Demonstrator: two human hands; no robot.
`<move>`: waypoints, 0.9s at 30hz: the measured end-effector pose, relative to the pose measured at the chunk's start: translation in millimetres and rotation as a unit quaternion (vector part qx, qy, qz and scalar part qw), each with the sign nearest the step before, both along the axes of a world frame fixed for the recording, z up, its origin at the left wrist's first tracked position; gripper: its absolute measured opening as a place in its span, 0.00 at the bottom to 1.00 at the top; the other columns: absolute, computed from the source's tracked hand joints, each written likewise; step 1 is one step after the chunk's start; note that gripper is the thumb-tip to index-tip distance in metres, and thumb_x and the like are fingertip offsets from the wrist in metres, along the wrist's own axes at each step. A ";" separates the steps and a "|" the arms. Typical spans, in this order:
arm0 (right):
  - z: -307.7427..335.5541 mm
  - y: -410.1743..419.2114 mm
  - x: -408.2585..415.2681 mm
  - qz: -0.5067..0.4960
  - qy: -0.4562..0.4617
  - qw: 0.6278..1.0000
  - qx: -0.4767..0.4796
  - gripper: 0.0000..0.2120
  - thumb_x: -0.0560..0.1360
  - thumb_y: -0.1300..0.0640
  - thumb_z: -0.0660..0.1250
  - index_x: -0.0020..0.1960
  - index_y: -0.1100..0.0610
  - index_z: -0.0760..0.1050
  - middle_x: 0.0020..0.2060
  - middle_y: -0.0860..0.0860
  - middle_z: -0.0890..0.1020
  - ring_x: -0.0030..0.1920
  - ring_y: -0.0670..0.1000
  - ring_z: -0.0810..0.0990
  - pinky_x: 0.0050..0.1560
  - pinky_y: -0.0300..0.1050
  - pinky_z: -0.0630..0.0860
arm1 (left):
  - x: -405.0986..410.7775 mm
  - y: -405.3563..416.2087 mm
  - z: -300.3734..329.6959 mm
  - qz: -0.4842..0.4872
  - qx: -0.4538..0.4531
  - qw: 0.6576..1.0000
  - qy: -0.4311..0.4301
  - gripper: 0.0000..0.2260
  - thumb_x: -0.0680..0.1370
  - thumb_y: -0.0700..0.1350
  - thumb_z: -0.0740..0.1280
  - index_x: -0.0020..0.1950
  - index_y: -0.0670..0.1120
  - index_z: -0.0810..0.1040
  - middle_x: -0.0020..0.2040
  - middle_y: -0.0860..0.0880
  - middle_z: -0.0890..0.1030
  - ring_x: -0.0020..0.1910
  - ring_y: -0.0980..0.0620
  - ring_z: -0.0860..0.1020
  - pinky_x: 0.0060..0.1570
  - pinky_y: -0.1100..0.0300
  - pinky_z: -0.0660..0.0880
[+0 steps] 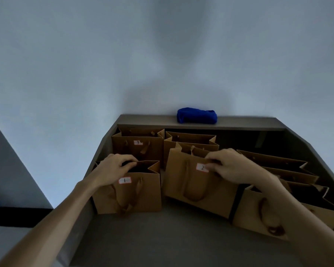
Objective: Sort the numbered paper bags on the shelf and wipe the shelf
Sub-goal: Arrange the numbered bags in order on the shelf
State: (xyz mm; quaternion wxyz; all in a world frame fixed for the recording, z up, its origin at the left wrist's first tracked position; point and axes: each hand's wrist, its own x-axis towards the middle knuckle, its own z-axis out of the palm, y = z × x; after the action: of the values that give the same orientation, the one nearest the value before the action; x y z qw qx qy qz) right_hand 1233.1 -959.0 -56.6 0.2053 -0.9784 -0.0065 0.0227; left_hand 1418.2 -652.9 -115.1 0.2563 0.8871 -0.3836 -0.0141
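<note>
Two hands, each grip pinching a bag rim: left hand (112, 167) on bag 1 (135, 197), right hand (231, 166) on bag 2 (199, 189).

You are facing a shelf (162, 237) with bag 1 (131, 191) standing at front left and bag 2 (197, 187) just to its right. Bag 3 (137, 147) is standing behind bag 1. More bags (278, 170) are lying to the right. A cloth (197, 115) is sitting on the ledge (249, 124) behind them.

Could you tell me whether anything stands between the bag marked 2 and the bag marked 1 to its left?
Nothing visible does. Between bag 2, gripped by the right hand, and bag 1, gripped by the left hand, lies only a narrow strip of bare shelf.
</note>
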 end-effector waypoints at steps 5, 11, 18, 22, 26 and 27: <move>13.3 -19.1 13.9 -0.004 0.003 1.000 0.022 0.08 0.82 0.52 0.61 0.58 0.47 0.76 0.50 0.41 0.79 0.50 0.42 0.79 0.45 0.32 0.74 | 0.9 -1.2 -1.2 0.009 0.000 1.000 -0.005 0.10 0.81 0.46 0.62 0.59 0.51 0.80 0.50 0.59 0.81 0.48 0.60 0.79 0.50 0.69 0.74; 24.6 -13.9 25.6 -0.011 -0.053 0.998 -0.009 0.08 0.82 0.50 0.60 0.57 0.46 0.76 0.48 0.40 0.80 0.48 0.43 0.79 0.51 0.43 0.78 | -4.5 -0.3 0.6 -0.003 0.006 1.000 -0.005 0.10 0.81 0.45 0.62 0.58 0.52 0.80 0.46 0.63 0.79 0.47 0.62 0.79 0.50 0.71 0.72; 57.4 20.3 54.9 0.004 -0.149 0.972 -0.183 0.10 0.81 0.48 0.58 0.56 0.45 0.77 0.48 0.43 0.81 0.48 0.46 0.78 0.52 0.51 0.76 | -11.5 8.4 1.0 -0.008 -0.006 1.000 -0.005 0.10 0.81 0.45 0.63 0.58 0.53 0.81 0.47 0.65 0.79 0.47 0.65 0.79 0.49 0.71 0.75; 81.1 39.1 74.9 0.009 -0.180 0.969 -0.167 0.10 0.82 0.49 0.59 0.58 0.47 0.77 0.51 0.47 0.81 0.52 0.50 0.78 0.53 0.52 0.71 | -17.2 9.1 -3.6 0.000 -0.011 1.000 -0.013 0.10 0.80 0.46 0.63 0.58 0.54 0.80 0.48 0.63 0.80 0.47 0.65 0.79 0.47 0.73 0.73; 73.3 77.6 104.1 0.047 -0.189 0.974 -0.113 0.11 0.81 0.50 0.59 0.59 0.47 0.78 0.53 0.48 0.82 0.53 0.52 0.79 0.55 0.56 0.74 | -18.5 7.9 -2.3 0.014 -0.021 1.000 -0.013 0.10 0.81 0.48 0.62 0.59 0.55 0.80 0.50 0.63 0.80 0.47 0.65 0.79 0.48 0.72 0.73; 66.7 86.8 112.8 0.052 -0.184 0.976 -0.107 0.11 0.81 0.51 0.59 0.59 0.47 0.78 0.53 0.48 0.82 0.53 0.52 0.79 0.54 0.56 0.74 | -18.9 7.7 -1.6 0.014 -0.023 1.000 -0.011 0.10 0.81 0.48 0.62 0.58 0.55 0.80 0.50 0.62 0.81 0.47 0.65 0.79 0.48 0.71 0.74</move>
State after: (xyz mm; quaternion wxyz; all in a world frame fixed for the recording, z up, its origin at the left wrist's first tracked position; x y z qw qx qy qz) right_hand 1345.9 -872.2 10.2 0.0938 -0.9804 -0.0924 -0.1466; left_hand 1399.3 -645.2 -116.7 0.2722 0.8865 -0.3741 0.0083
